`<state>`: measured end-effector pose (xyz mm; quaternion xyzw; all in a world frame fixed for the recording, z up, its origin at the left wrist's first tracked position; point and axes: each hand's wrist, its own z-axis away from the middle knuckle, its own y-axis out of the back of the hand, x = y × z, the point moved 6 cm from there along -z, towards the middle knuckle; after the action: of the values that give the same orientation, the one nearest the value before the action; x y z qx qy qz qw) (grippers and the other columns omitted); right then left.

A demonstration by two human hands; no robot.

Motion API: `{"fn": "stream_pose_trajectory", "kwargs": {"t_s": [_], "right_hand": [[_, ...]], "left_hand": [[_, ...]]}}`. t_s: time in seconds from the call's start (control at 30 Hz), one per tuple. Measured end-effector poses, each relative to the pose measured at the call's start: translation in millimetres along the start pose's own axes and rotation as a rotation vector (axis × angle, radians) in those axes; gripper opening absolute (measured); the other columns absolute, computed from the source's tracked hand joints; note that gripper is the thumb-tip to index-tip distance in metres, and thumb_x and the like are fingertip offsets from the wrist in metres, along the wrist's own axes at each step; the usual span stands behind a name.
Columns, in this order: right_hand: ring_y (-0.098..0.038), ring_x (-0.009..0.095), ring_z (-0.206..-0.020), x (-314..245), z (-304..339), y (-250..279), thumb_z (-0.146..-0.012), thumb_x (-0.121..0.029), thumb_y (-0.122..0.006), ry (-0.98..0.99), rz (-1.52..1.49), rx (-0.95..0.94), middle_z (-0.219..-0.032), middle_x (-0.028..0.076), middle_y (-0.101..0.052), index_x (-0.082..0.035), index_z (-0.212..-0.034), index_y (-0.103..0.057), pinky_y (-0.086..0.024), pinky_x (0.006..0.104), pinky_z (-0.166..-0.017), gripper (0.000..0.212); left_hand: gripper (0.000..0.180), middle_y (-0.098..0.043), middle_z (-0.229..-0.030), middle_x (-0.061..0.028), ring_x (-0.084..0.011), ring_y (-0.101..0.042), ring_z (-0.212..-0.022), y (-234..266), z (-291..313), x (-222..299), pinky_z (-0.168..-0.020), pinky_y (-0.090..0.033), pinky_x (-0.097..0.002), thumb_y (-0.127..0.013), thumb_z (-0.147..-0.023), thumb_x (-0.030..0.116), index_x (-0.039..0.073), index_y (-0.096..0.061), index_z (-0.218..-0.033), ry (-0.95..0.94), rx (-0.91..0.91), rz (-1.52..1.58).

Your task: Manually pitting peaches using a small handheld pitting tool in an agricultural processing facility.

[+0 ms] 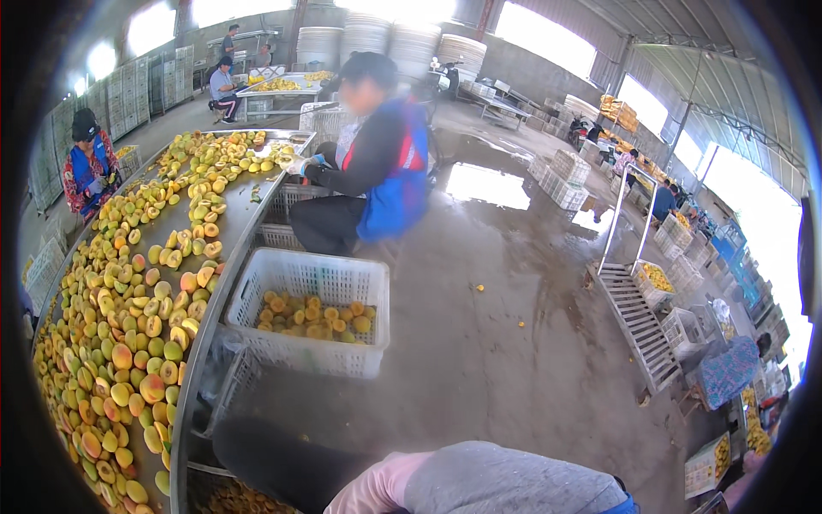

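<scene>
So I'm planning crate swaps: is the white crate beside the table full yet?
Not full: the white crate holds only a shallow layer of fruit.

Metal table (248, 210); halved peaches (120, 334) cover it

- Yellow, green and red-blushed peaches (128, 343), heaped on a grey metal surface (244, 214).
- White lattice crate (312, 283), holding yellow-orange peach halves (312, 317).
- Wet grey concrete floor (505, 343), shiny in patches.
- Grey sleeve (514, 484) with a pale pink cuff (377, 488), at the lower edge.
- Blue and red vest over black sleeves on the seated person (377, 163).
- Red flowered top and blue apron on the person at far left (88, 167).
</scene>
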<state>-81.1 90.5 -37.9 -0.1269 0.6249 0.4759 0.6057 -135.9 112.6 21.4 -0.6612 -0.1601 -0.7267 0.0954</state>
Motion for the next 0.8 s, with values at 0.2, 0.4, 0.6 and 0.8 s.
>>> {"fn": "stream_pose_trajectory", "kwargs": {"t_s": [0.2,0.4,0.6,0.8], "right_hand": [[-0.06,0.038,-0.092,12,4,25,-0.08,-0.042,-0.059,-0.095,-0.452,0.063,-0.112,0.017,-0.056,-0.011,-0.108,-0.055,-0.049,0.0424,-0.074,0.042],[-0.06,0.038,-0.093,27,1,46,-0.079,-0.042,-0.058,-0.157,-0.577,0.085,-0.108,0.019,-0.058,-0.008,-0.107,-0.056,-0.048,0.044,-0.075,0.044],[-0.06,0.038,-0.095,35,-15,56,-0.079,-0.042,-0.057,-0.192,-0.592,0.097,-0.105,0.02,-0.06,-0.006,-0.106,-0.057,-0.047,0.0455,-0.077,0.046],[-0.059,0.038,-0.096,14,-33,30,-0.079,-0.042,-0.056,-0.169,-0.523,0.016,-0.101,0.022,-0.062,-0.003,-0.105,-0.057,-0.046,0.0471,-0.079,0.047]], "left_hand": [[0.038,-0.056,-0.116,-0.0174,-0.0245,-0.054,-0.105,16,-10,-14,-0.091,-0.043,-0.034,-0.058,-0.089,0.014,-0.004,-0.049,-0.121,0.015,0.1,-0.01],[0.037,-0.057,-0.115,-0.0173,-0.0244,-0.054,-0.104,41,-23,-33,-0.092,-0.043,-0.0342,-0.058,-0.089,0.014,-0.005,-0.05,-0.12,0.039,0.253,-0.082],[0.035,-0.057,-0.114,-0.0172,-0.0243,-0.055,-0.103,60,-36,-56,-0.092,-0.043,-0.0344,-0.057,-0.09,0.013,-0.005,-0.05,-0.119,0.053,0.421,-0.153],[0.034,-0.058,-0.113,-0.0171,-0.0242,-0.055,-0.102,107,-9,-79,-0.092,-0.043,-0.0345,-0.057,-0.09,0.013,-0.005,-0.051,-0.118,0.088,0.68,-0.266]]}}
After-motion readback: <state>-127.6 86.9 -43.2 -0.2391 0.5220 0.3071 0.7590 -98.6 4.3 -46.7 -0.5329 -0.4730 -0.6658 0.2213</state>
